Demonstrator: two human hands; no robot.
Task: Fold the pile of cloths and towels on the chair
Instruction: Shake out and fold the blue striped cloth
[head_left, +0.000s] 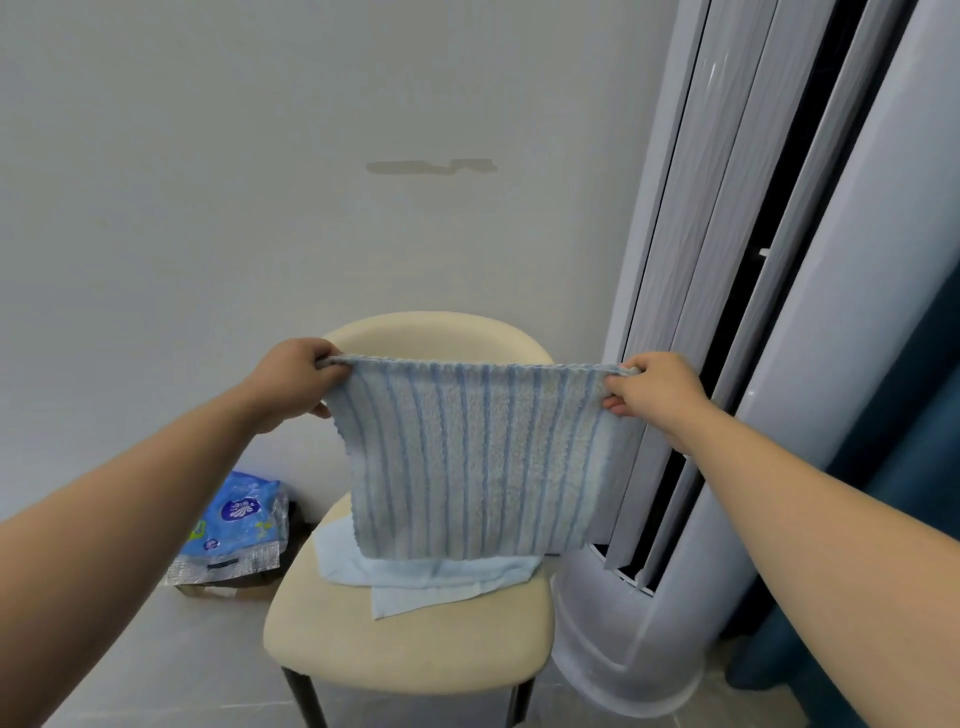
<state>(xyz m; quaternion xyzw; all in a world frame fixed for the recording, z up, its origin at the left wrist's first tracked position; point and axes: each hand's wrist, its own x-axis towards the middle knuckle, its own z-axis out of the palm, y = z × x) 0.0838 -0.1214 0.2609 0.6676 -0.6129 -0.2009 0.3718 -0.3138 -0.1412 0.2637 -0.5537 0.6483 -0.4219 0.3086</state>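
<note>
Left hand (293, 376) and right hand (652, 392) each pinch a top corner of the striped towel (472, 462), stretched above the chair (405, 644). Next, likely bring corners together, halving it.

Room corner: wall, floor clutter, tower appliance, curtain.
Pale wall (260, 156) carries a greyish horizontal smudge (431, 166) at mid-height. On the light floor (156, 649) by the wall, a blue printed plastic pack (241, 519) leans over a silvery foil bag (228, 564). At right stands a tall white tower appliance (852, 312), vertical panels ajar, dark gap between them. Dark teal curtain (909, 441) just behind it.
</note>
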